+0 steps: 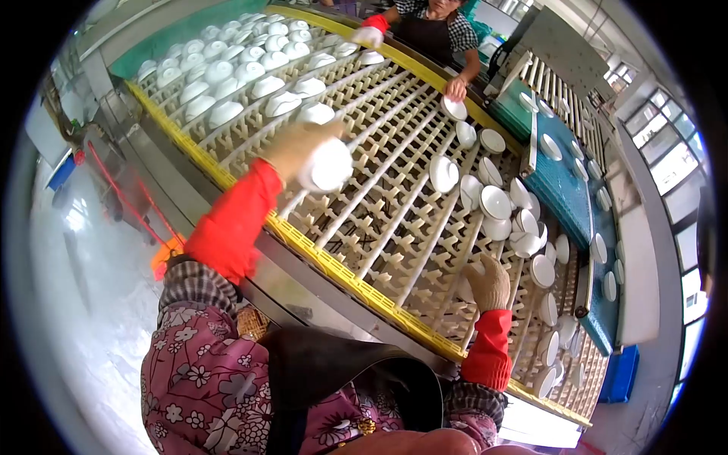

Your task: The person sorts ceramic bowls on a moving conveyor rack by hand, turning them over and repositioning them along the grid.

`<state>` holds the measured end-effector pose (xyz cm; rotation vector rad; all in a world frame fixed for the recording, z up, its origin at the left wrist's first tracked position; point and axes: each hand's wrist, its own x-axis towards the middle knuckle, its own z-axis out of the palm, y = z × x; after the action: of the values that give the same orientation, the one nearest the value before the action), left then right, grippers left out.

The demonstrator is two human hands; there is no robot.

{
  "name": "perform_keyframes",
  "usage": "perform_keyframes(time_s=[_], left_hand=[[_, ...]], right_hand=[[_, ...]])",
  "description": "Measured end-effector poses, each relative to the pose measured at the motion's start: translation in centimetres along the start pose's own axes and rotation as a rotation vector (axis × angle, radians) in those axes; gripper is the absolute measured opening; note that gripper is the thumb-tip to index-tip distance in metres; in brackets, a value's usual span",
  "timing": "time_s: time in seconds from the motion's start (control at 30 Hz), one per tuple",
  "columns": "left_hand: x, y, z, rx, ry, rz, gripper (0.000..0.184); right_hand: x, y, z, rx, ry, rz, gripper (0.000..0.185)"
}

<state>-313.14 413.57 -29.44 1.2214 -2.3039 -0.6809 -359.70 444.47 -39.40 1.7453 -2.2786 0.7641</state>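
Note:
My left hand, in a tan work glove and red cuff, holds a white bowl over the conveyor's near half. It is slightly blurred. My right hand, gloved the same way, is lower on the conveyor with its fingers closed at a white bowl, mostly hidden behind the glove. Just beyond that hand lies a loose cluster of white bowls, some tilted or on their sides. Up the conveyor, rows of white bowls lie mostly upside down on the slatted rack.
Yellow rails edge the conveyor. Across it, a co-worker's bare hand touches a bowl, and their gloved hand rests near the far rail. Bowls ride a green belt at the right. A blue crate stands beneath.

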Motion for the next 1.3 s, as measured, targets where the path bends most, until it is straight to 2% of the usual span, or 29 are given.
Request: perform_keyframes(time_s=[0.03,0.1,0.13,0.2,0.23,0.27,0.3,0.33,0.4,0.53,0.6,0.63,0.73,0.8,0.87,0.9,0.93,0.97,1.07,1.13,1.17,1.2,1.23,1.27,1.3], left_hand=[[0.7,-2.5,-1.7,-0.025,0.060,-0.121,0.069],[-0.1,-5.6,-4.6,0.313,0.267,-0.264,0.079],[-0.8,-6.4,-5.4,0.290,0.383,-0.456,0.080],[-2.6,-8.8,-5.2,0.635,0.309,-0.436,0.074],[-2.0,-7.4,-4.3,0.652,0.246,-0.413,0.070],[-1.6,-6.2,-3.6,0.675,0.186,-0.399,0.066],[-1.2,-5.2,-2.9,0.718,0.134,-0.356,0.063],[-0.9,-4.1,-2.3,0.760,0.084,-0.310,0.061],[-0.8,-1.0,-0.3,0.815,0.017,-0.149,0.059],[-1.6,2.3,4.3,0.643,-0.012,0.192,0.057],[-2.3,4.3,5.4,0.643,-0.078,0.263,0.059],[-2.4,5.1,5.7,0.641,-0.115,0.305,0.059],[-2.4,6.0,6.5,0.558,-0.068,0.445,0.062],[-2.9,8.2,7.2,0.618,0.005,0.558,0.079],[-2.9,10.5,8.1,0.670,0.073,0.692,0.093],[-2.4,8.7,10.4,0.640,0.202,0.898,0.110],[-2.8,10.3,11.1,0.490,0.170,0.954,0.100],[-3.4,11.8,10.8,0.454,0.121,0.981,0.091],[-3.7,13.6,10.8,0.446,-0.047,1.010,0.063],[-3.8,13.4,10.8,0.447,-0.192,0.963,0.049],[-3.8,12.8,11.0,0.434,-0.272,0.914,0.044],[-3.9,12.1,11.4,0.418,-0.347,0.856,0.040],[-3.7,11.4,12.3,0.389,-0.248,0.932,0.038],[-3.6,11.1,12.8,0.437,-0.262,0.918,0.041],[-3.6,11.1,12.3,0.407,-0.298,0.873,0.043]], right_hand=[[0.3,-1.2,-0.9,-0.007,-0.026,-0.003,0.045],[0.5,-2.2,-1.6,-0.032,-0.040,-0.014,0.042],[0.4,-2.2,-1.6,-0.007,-0.019,-0.021,0.040],[0.5,-1.0,-0.5,0.006,0.037,-0.031,0.036],[1.2,-1.4,-0.9,0.023,-0.033,0.097,0.034],[2.0,-2.0,-1.5,0.052,0.070,0.067,0.032],[3.4,-1.7,-1.3,0.096,0.152,-0.010,0.033],[4.5,-1.2,-0.9,-0.035,0.297,-0.094,0.035],[7.7,-1.8,-1.6,-0.039,0.211,-0.059,0.039],[13.3,-0.5,0.3,-0.410,-0.008,0.013,0.042],[14.5,0.7,2.2,-0.531,-0.159,0.063,0.042],[14.7,1.5,3.1,-0.588,-0.106,0.006,0.039],[15.1,0.3,4.8,-0.426,-0.234,0.104,0.038],[13.1,-2.9,4.0,0.115,-0.338,0.252,0.033],[11.1,-5.0,3.8,0.227,-0.110,-0.191,0.031],[10.8,-7.2,2.9,0.284,-0.269,-0.173,0.032],[10.3,-9.4,1.6,0.344,-0.430,-0.155,0.034],[9.4,-10.8,0.6,0.442,-0.289,-0.397,0.037],[8.6,-11.6,-1.2,0.410,-0.021,-0.543,0.046],[9.9,-8.2,-2.0,0.442,0.020,-0.300,0.050],[11.1,-5.3,-2.1,0.152,0.158,-0.257,0.048],[11.9,-2.2,-1.6,0.091,0.278,-0.237,0.045],[12.8,1.7,-1.7,-0.132,0.214,-0.132,0.048],[13.1,4.1,-2.9,-0.148,0.208,-0.087,0.057],[13.4,8.6,-2.3,-0.337,0.218,-0.050,0.066]])
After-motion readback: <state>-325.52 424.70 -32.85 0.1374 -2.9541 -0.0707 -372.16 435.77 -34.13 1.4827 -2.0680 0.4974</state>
